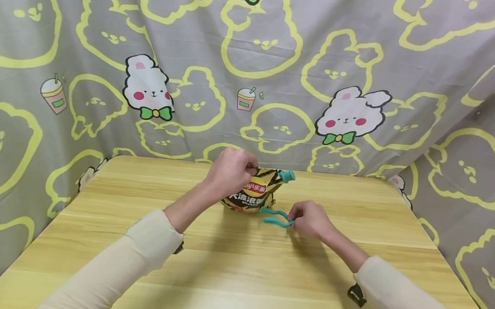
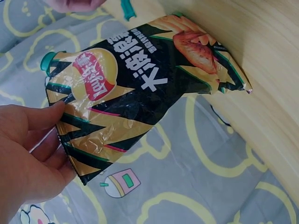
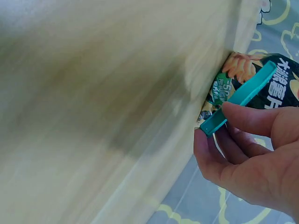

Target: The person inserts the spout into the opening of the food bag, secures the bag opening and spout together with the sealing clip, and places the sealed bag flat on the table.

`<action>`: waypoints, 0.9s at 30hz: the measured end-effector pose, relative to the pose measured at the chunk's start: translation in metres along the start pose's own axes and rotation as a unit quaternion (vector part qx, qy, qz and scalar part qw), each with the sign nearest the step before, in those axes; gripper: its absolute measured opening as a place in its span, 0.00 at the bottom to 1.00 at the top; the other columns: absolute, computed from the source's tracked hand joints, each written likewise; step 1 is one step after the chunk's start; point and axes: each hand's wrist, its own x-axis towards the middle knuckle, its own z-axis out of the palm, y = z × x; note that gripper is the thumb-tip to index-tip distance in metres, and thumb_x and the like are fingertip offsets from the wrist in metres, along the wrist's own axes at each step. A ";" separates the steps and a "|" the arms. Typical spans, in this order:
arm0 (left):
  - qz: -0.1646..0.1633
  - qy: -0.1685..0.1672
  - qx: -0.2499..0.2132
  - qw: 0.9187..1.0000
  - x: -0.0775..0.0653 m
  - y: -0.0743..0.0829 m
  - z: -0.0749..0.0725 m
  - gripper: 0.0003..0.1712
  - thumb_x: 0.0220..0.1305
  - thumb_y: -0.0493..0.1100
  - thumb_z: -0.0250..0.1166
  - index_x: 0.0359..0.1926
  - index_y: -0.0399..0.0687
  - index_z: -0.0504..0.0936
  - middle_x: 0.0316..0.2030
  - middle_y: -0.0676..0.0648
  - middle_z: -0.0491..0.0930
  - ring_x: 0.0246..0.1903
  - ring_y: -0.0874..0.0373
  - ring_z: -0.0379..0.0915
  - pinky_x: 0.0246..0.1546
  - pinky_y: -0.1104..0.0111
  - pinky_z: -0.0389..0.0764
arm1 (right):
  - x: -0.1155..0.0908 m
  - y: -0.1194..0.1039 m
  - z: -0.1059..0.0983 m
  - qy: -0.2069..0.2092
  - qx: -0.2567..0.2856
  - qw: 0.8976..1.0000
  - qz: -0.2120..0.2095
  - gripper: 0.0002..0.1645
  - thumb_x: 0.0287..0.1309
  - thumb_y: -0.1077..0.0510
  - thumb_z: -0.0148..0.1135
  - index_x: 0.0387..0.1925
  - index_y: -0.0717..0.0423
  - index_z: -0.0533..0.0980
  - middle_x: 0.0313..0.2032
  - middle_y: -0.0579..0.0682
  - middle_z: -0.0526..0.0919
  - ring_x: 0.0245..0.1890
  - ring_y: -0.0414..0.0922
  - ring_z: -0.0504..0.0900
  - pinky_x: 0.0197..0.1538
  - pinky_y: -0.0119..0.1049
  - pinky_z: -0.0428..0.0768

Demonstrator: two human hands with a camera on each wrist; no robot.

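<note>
A black and gold chip bag with a red and yellow logo stands near the table's back edge. My left hand grips its top edge, thumb in front, as the left wrist view also shows. From the bag's upper right corner sticks out a teal spout-like piece. Just right of the bag, my right hand pinches one end of a teal clip between thumb and fingers. The clip's two long arms are spread apart and point left toward the bag's lower part. Whether the clip touches the bag cannot be told.
The light wooden table runs back to a grey curtain with yellow bunny outlines. The curtain also hangs along the left and right sides. A dark strap piece shows below the right sleeve.
</note>
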 end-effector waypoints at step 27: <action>0.009 0.008 0.001 1.000 -0.001 -0.003 0.000 0.15 0.55 0.24 0.59 0.22 0.43 0.85 0.19 0.51 0.78 0.22 0.58 0.66 0.30 0.68 0.70 | 0.002 -0.006 -0.025 0.005 0.009 1.000 0.017 0.05 0.51 0.67 0.67 0.32 0.58 0.82 0.30 0.49 0.85 0.33 0.45 0.81 0.37 0.37 0.76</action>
